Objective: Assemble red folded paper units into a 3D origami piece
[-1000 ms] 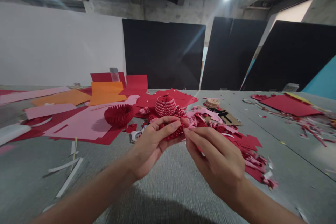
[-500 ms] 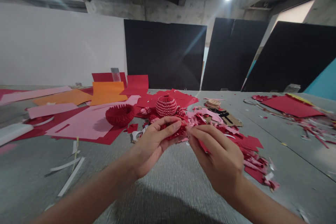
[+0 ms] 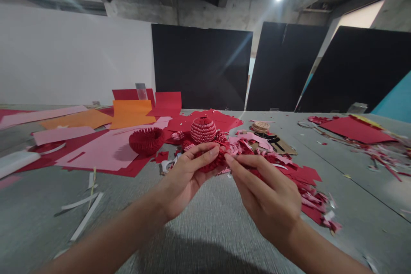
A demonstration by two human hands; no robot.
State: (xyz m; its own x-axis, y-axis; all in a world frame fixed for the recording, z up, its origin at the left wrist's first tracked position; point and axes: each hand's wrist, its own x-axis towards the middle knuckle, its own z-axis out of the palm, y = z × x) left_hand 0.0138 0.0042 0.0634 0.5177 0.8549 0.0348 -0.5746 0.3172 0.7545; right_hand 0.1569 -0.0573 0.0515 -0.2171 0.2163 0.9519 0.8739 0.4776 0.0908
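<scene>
My left hand is closed around a small red piece of folded-paper work, thumb on top and fingers beneath. Most of that piece is hidden behind the thumb and fingers. At its right edge, my right hand pinches with thumb and index finger; whatever lies between the fingertips is too small to make out. Just behind the hands stands a red and pink folded-paper ball with an opening on top. To the left, a dark red folded-paper bowl with a spiky rim rests on pink paper.
Pink sheets, orange sheets and red sheets lie across the left of the table. Red and pink scraps heap up at the right, near a coil of tan cord. White strips lie front left.
My right hand has shifted slightly, its fingertips now against the right edge of the red folded-paper piece. My left hand has barely moved.
</scene>
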